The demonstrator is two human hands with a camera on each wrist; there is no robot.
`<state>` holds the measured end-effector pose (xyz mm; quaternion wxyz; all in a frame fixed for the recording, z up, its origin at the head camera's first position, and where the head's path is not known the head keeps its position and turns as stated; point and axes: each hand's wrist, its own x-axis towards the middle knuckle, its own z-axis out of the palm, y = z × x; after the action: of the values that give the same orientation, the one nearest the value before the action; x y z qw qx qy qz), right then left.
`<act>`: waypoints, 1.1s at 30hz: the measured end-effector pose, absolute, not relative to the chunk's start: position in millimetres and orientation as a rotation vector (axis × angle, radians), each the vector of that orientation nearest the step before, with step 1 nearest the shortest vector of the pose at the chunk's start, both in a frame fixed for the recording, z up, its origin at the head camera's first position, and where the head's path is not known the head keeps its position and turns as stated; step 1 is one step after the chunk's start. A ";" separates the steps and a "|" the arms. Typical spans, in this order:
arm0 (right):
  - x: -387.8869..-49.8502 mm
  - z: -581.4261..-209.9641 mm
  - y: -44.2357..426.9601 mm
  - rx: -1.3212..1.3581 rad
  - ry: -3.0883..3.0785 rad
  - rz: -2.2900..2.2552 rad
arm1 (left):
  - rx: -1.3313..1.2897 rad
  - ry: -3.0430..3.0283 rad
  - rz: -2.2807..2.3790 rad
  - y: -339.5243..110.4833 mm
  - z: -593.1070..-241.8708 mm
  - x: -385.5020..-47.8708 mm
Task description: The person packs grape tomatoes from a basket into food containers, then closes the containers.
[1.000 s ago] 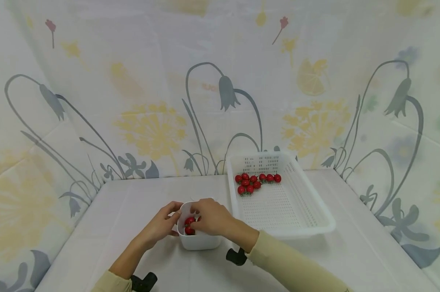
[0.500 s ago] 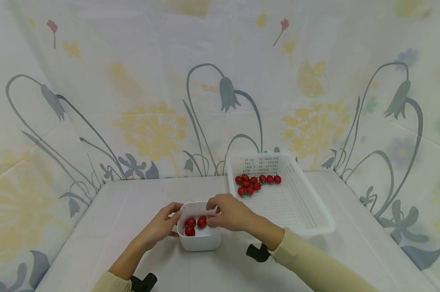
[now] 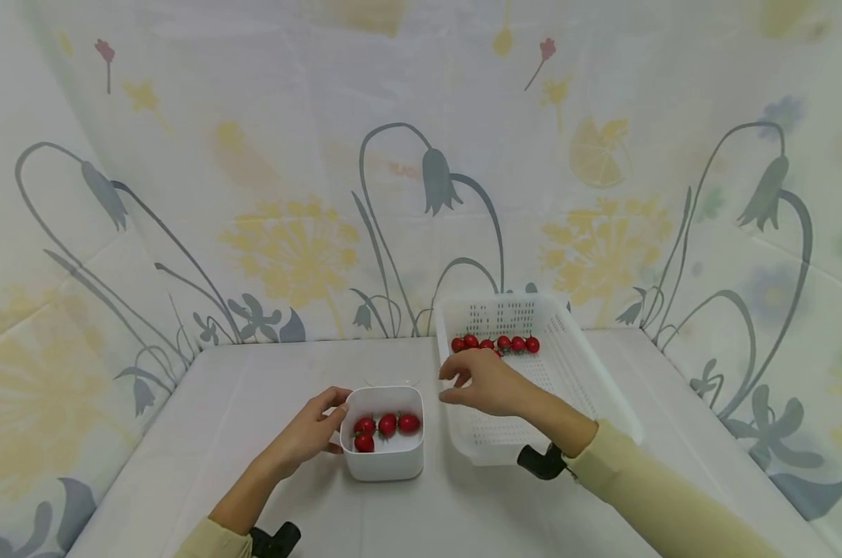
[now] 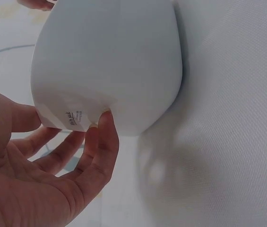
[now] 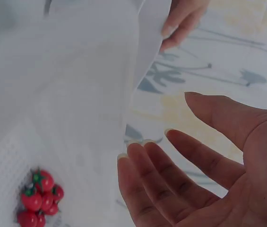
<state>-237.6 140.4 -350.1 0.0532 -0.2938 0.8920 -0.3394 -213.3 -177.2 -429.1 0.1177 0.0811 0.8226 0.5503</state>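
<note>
A small white square box [image 3: 384,466] stands on the table with several cherry tomatoes [image 3: 388,425] at its bottom. My left hand [image 3: 314,425] holds the box at its left wall, thumb at the rim and fingers against the outside. The left wrist view shows those curled fingers on the smooth box side [image 4: 109,61]. Over the left edge of a white perforated basket [image 3: 608,387] hovers my right hand [image 3: 494,382], its fingers apart and holding nothing. Beyond it, more cherry tomatoes [image 3: 518,343] lie in the basket's far left part; the hand hides some in the head view.
The basket stands to the right of the box, with a narrow strip of white tabletop [image 3: 431,457] between them. A patterned cloth backdrop [image 3: 295,248] rises behind the table and along both sides.
My right hand has let go of a cherry tomato in the box, then moved right and away to the basket. My left hand has stayed at the box.
</note>
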 end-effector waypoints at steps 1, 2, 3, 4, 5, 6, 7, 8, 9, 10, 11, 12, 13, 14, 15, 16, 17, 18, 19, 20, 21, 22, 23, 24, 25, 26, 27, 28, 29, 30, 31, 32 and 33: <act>-239.5 -348.9 144.0 -0.878 2.722 -1.030 | 0.232 2.408 1.611 -177.1 -429.3 -213.2; -241.6 -347.6 147.8 -0.862 2.731 -1.027 | 0.230 2.409 1.611 -177.1 -429.5 -213.1; -244.0 -346.6 151.4 -0.845 2.745 -1.023 | 0.228 2.411 1.611 -176.9 -429.6 -213.1; -246.8 -346.2 155.1 -0.828 2.767 -1.015 | 0.230 2.411 1.610 -177.1 -430.1 -213.2; -249.3 -345.4 158.9 -0.820 2.785 -1.006 | 0.235 2.409 1.611 -177.2 -430.4 -213.2; -251.7 -344.9 162.6 -0.811 2.799 -0.995 | 0.241 2.406 1.610 -177.4 -430.7 -213.3; -253.9 -344.4 166.8 -0.795 2.812 -0.984 | 0.247 2.403 1.610 -177.4 -430.7 -213.3; -256.7 -344.5 171.1 -0.788 2.831 -0.968 | 0.253 2.400 1.610 -177.4 -430.8 -213.4; -259.4 -344.4 175.0 -0.779 2.850 -0.950 | 0.259 2.397 1.610 -177.4 -430.8 -213.5; -262.6 -344.8 179.0 -0.774 2.867 -0.930 | 0.264 2.395 1.609 -177.5 -430.9 -213.6; -265.6 -344.8 182.9 -0.775 2.876 -0.915 | 0.265 2.396 1.608 -177.4 -430.6 -213.4; -269.1 -345.6 186.7 -0.757 2.882 -0.904 | 0.262 2.399 1.606 -177.2 -430.4 -213.4; -272.6 -345.8 190.3 -0.749 2.888 -0.893 | 0.260 2.400 1.607 -177.2 -430.2 -213.3; -276.1 -346.6 193.8 -0.744 2.893 -0.883 | 0.255 2.403 1.607 -177.1 -430.0 -213.3; -279.5 -347.3 197.2 -0.728 2.894 -0.878 | 0.250 2.405 1.606 -177.1 -429.8 -213.3; -283.3 -348.6 200.6 -0.712 2.897 -0.871 | 0.246 2.406 1.605 -177.1 -429.9 -213.5; -286.5 -349.5 203.8 -0.696 2.898 -0.863 | 0.244 2.407 1.605 -177.2 -429.7 -213.7; -289.7 -351.1 206.8 -0.667 2.895 -0.861 | 0.243 2.406 1.605 -177.3 -429.6 -214.0; -292.9 -352.5 209.6 -0.645 2.892 -0.857 | 0.241 2.405 1.606 -177.3 -429.6 -214.2; -295.8 -354.1 212.3 -0.620 2.891 -0.855 | 0.240 2.405 1.606 -177.2 -429.8 -214.7; -298.6 -355.7 214.7 -0.589 2.886 -0.857 | 0.239 2.406 1.606 -177.2 -429.9 -215.1; -300.8 -357.1 217.0 -0.569 2.876 -0.860 | 0.237 2.406 1.607 -177.0 -430.2 -215.6; -302.9 -358.3 219.1 -0.545 2.857 -0.876 | 0.232 2.409 1.607 -176.9 -430.2 -216.0; -305.4 -360.0 221.2 -0.519 2.838 -0.893 | 0.235 2.415 1.607 -176.8 -430.5 -216.3; -307.6 -361.4 223.1 -0.497 2.822 -0.908 | 0.230 2.417 1.607 -176.6 -430.8 -216.7; -309.8 -362.7 224.9 -0.477 2.806 -0.921 | 0.227 2.420 1.606 -176.5 -431.2 -217.2; -312.2 -364.3 226.6 -0.455 2.792 -0.934 | 0.225 2.423 1.604 -176.5 -431.2 -217.3; -314.5 -365.8 228.2 -0.440 2.777 -0.952 | 0.225 2.424 1.604 -176.5 -431.3 -217.3; -317.0 -367.5 229.5 -0.418 2.765 -0.969 | 0.227 2.424 1.602 -176.7 -431.4 -217.4; -319.1 -368.9 230.9 -0.403 2.757 -0.980 | 0.226 2.426 1.600 -176.9 -431.7 -217.4; -320.9 -370.0 231.9 -0.387 2.748 -0.989 | 0.219 2.424 1.599 -177.0 -431.8 -217.3; -322.7 -371.1 232.7 -0.372 2.738 -1.000 | 0.220 2.425 1.598 -177.0 -431.3 -216.8; -324.3 -372.1 233.4 -0.355 2.725 -1.012 | 0.218 2.426 1.598 -177.1 -431.0 -216.4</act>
<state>-324.3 233.4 -372.1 0.1062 -0.1204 0.9252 -0.3437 -216.4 -177.1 -431.0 0.1141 0.0745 0.8273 0.5449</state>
